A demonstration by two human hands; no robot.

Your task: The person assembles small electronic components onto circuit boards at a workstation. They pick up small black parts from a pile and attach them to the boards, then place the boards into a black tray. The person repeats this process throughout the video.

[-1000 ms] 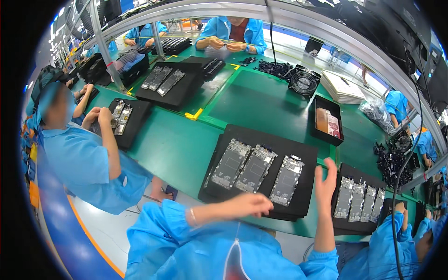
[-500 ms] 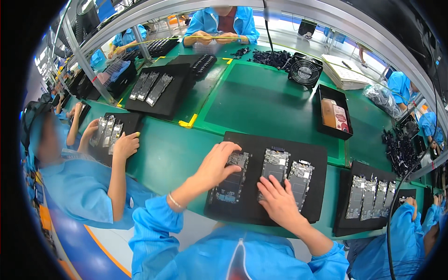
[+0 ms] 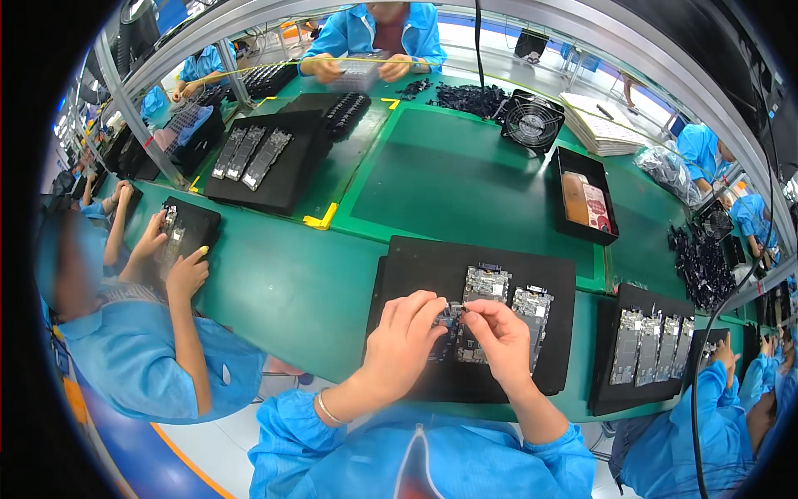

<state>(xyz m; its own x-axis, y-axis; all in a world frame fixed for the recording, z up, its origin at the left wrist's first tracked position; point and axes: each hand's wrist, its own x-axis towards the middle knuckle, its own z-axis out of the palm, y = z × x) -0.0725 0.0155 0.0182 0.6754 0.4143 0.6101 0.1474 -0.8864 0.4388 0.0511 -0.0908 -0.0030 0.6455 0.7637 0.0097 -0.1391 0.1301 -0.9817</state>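
Note:
My left hand (image 3: pixel 403 343) is closed around a circuit board (image 3: pixel 450 318), held over the black foam pad (image 3: pixel 416 259); most of the board is hidden by my fingers. With thumb and forefinger pinched, my right hand (image 3: pixel 504 339) meets the board's upper end. Whether those fingertips grip the board itself or a small part on it I cannot make out. Flat on the pad lie two more boards: a middle one (image 3: pixel 486 284), partly behind my right hand, and a right one (image 3: pixel 532 306).
To the right, another black pad (image 3: pixel 632 301) carries several boards. Ahead are an open black box (image 3: pixel 586 234), a black fan (image 3: pixel 532 121) and a paper stack (image 3: pixel 598 129). A co-worker (image 3: pixel 141 333) handles boards at left. A metal frame (image 3: pixel 291 43) spans above; a cable hangs at right.
My left hand has lifted the left board off the pad and brought it rightward. My right hand has left the middle board and come up to the lifted one's end.

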